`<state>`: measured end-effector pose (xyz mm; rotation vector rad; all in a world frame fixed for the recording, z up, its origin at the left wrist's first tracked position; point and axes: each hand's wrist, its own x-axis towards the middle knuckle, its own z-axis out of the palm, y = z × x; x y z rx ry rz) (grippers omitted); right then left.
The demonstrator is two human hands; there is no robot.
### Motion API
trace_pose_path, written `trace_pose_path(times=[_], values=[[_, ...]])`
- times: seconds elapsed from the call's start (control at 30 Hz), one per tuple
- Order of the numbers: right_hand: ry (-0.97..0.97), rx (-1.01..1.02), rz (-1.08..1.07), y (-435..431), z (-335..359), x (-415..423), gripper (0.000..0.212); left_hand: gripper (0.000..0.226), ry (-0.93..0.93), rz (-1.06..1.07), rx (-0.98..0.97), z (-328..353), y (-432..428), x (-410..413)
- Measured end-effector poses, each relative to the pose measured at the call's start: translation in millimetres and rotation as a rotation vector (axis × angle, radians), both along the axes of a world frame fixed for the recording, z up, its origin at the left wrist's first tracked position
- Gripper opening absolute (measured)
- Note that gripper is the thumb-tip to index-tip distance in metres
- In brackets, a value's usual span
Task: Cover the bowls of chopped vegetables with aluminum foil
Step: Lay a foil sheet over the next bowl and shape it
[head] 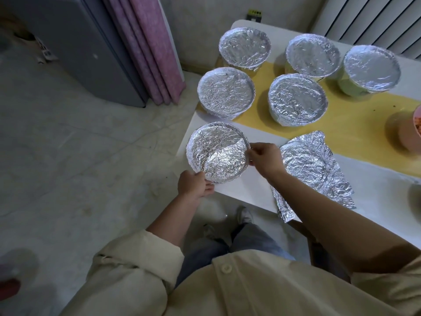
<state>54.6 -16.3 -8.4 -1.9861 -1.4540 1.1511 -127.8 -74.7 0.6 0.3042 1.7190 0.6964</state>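
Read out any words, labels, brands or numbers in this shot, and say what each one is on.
Nothing is legible.
Black object beyond the table: yellow-green label, print too blurred.
White scrap on the floor: dark marks, too blurred.
Foil-covered bowls, the round foil cover gripped by the left hand and right hand, loose foil sheet: no print.

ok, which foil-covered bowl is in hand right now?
The foil-covered bowl at the table's near-left corner: left hand and right hand hold its rim; the rest stand untouched.
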Motion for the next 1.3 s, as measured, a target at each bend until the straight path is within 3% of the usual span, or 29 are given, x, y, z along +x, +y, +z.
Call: trace_pose_path(times=[0.13,0.3,0.4,0.5,0.6,0.7,0.8,0.9,0.97,1.03,1.13,1.23,1.3], values=[[0.032,-0.026,-0.073,-2.5,0.9,-5.3,0.020,0.031,0.135,-0.057,0.035,-6.9,8.5,-11.0],[0.179,-0.028,-0.161,-14.0,-1.9,-22.9,0.024,0.028,0.318,-0.177,0.097,-23.5,22.9,-34.9],[0.239,0.001,-0.211,-18.5,-9.6,-31.7,0.013,0.028,0.309,-0.200,0.095,-30.2,26.5,-39.7],[0.302,-0.003,-0.248,-15.6,-10.6,-30.5,0.021,0.032,0.300,-0.252,0.092,-19.2,24.8,-33.7],[0.355,-0.017,-0.243,-16.3,-10.5,-22.4,0.027,0.049,0.627,-0.327,0.071,-6.8,15.7,-28.4],[0.422,-0.027,-0.226,-24.4,-7.8,-6.2,0.020,0.048,0.891,-0.217,0.473,9.3,3.7,-14.9],[0.477,-0.058,-0.104,-39.2,-3.5,23.8,0.022,0.039,0.803,-0.413,0.814,15.0,3.7,9.8],[0.303,-0.032,-0.083,-55.6,-8.6,70.1,0.023,0.031,0.582,-0.915,0.808,24.3,6.8,50.8],[0.022,0.028,-0.099,-69.5,-16.8,105.5,0.024,0.028,0.553,-1.179,0.740,17.7,4.5,81.4],[-0.255,0.089,-0.027,-84.1,-24.3,140.2,0.033,0.028,0.565,-1.294,0.664,7.2,3.7,110.9],[-0.467,0.020,0.201,-99.0,-35.3,186.0,0.061,0.040,0.604,-1.447,0.526,-12.2,6.2,150.0],[-0.540,-0.105,0.399,-106.5,-42.5,216.6,0.064,0.056,0.646,-1.546,0.345,-26.8,8.0,178.8],[-0.524,-0.071,0.466,-110.4,-45.1,230.7,0.059,0.060,0.657,-1.525,0.257,-32.7,7.2,196.6]])
